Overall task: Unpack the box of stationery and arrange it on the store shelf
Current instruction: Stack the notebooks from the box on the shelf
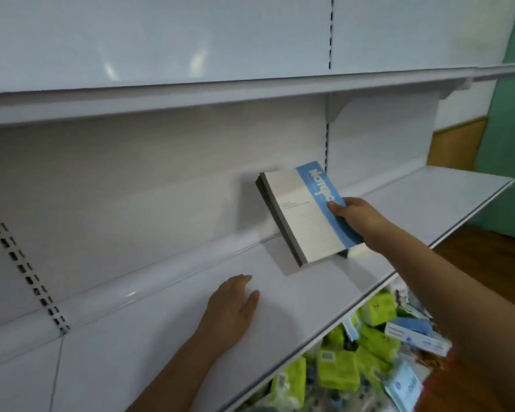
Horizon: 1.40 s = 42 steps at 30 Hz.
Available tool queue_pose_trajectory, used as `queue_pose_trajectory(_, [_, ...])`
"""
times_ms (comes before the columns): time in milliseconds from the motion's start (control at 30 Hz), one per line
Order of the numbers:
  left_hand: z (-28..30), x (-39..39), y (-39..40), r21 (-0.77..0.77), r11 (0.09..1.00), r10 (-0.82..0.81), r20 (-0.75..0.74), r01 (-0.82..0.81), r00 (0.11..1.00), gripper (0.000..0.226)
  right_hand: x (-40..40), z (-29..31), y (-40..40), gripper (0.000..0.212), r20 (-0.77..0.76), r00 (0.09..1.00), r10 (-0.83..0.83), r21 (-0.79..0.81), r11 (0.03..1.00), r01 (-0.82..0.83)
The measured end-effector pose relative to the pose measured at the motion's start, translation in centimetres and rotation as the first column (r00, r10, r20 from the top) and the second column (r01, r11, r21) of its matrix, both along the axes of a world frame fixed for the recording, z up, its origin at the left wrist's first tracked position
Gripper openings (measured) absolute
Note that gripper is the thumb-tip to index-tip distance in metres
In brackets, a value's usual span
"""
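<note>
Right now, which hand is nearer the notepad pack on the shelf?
Right. The right hand grips the notepad pack at its blue edge; the left hand rests flat on the shelf, apart from it.

A thick white notepad with a blue printed band [304, 215] stands tilted on its lower corner on the white metal store shelf [161, 337], leaning toward the back panel. Green and blue stationery packs [369, 346] lie heaped below.

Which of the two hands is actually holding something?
The right hand: its thumb and fingers pinch the blue edge of the white-and-blue notepad pack, tilted at the back of the shelf. The left hand holds nothing, lying flat on the shelf.
</note>
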<state>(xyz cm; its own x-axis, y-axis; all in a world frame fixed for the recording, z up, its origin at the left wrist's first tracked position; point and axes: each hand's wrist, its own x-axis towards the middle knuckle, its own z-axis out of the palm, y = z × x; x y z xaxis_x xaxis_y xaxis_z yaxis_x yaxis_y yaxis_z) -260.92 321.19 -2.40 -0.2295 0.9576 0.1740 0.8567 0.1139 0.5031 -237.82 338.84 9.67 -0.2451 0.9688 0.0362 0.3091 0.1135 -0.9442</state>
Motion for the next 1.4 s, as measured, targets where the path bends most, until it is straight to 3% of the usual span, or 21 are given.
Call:
queue_pose_trajectory(100, [-0.7, 1.8, 5.1, -0.140, 0.990, -0.010, -0.285, -0.032, 0.958, 0.065, 3.2, 1.6, 5.5, 0.024, 0.087, 0.995, -0.052, 0.023, 0.998, 0.050])
queue_pose_trajectory(300, [-0.9, 5.0, 14.4, -0.114, 0.993, -0.017, -0.293, -0.017, 0.956, 0.061, 5.0, 2.3, 14.1, 0.033, 0.294, 0.955, -0.047, -0.025, 0.998, 0.057])
queue_pose_trajectory(367, [-0.9, 6.2, 16.7, -0.057, 0.998, -0.041, -0.219, 0.029, 0.975, 0.061, 4.7, 1.9, 15.9, 0.035, 0.373, 0.928, -0.016, -0.047, 0.998, 0.036])
queue_pose_trajectory(433, [-0.5, 7.5, 18.2, 0.075, 0.995, -0.070, -0.031, 0.072, 0.997, 0.063, 4.2, 1.3, 17.3, 0.036, 0.500, 0.866, 0.006, -0.022, 1.000, 0.006])
queue_pose_trajectory(533, [0.3, 9.8, 19.0, 0.214, 0.976, -0.102, 0.253, 0.048, 0.962, 0.072, 3.6, 0.4, 18.2, 0.042, 0.696, 0.718, 0.003, 0.068, 0.995, -0.071])
queue_pose_trajectory(633, [0.6, 12.0, 19.1, 0.256, 0.965, -0.151, 0.379, 0.053, 0.913, 0.088, 3.4, -1.0, 18.8, 0.047, 0.802, 0.596, 0.041, 0.049, 0.990, -0.133])
queue_pose_trajectory(700, [0.5, 13.5, 19.2, 0.237, 0.967, -0.192, 0.434, 0.094, 0.880, 0.102, 3.3, -1.7, 18.8, 0.046, 0.812, 0.581, 0.048, 0.035, 0.991, -0.131])
queue_pose_trajectory(833, [0.2, 16.1, 19.6, 0.241, 0.968, -0.174, 0.473, 0.063, 0.864, 0.118, 3.0, -2.0, 18.8, 0.041, 0.757, 0.653, 0.023, 0.058, 0.993, -0.102])
queue_pose_trajectory(933, [0.4, 17.3, 19.9, 0.277, 0.961, -0.115, 0.454, -0.017, 0.883, 0.108, 3.0, -2.0, 18.7, 0.040, 0.726, 0.687, -0.019, 0.073, 0.996, -0.050])
queue_pose_trajectory(1100, [0.5, 17.5, 20.0, 0.305, 0.950, -0.076, 0.449, -0.072, 0.890, 0.091, 2.6, -1.7, 17.8, 0.064, 0.741, 0.671, -0.031, 0.080, 0.996, -0.043])
queue_pose_trajectory(1167, [0.4, 17.5, 20.0, 0.313, 0.948, -0.085, 0.439, -0.063, 0.895, 0.090, 3.3, -1.9, 17.9, 0.071, 0.680, 0.733, 0.021, -0.001, 1.000, -0.028])
queue_pose_trajectory(1233, [0.5, 17.4, 19.9, 0.329, 0.942, -0.083, 0.429, -0.069, 0.900, 0.091, 4.8, -2.6, 18.0, 0.072, 0.464, 0.880, 0.099, -0.152, 0.988, -0.031])
queue_pose_trajectory(1300, [0.7, 17.3, 19.8, 0.364, 0.927, -0.073, 0.413, -0.091, 0.908, 0.095, 6.6, -3.9, 17.6, 0.071, 0.164, 0.984, 0.065, -0.208, 0.978, -0.030])
queue_pose_trajectory(1400, [0.8, 17.0, 19.9, 0.416, 0.905, -0.078, 0.363, -0.086, 0.929, 0.097, 7.5, -7.2, 16.1, 0.070, -0.215, 0.964, -0.156, -0.118, 0.984, 0.133])
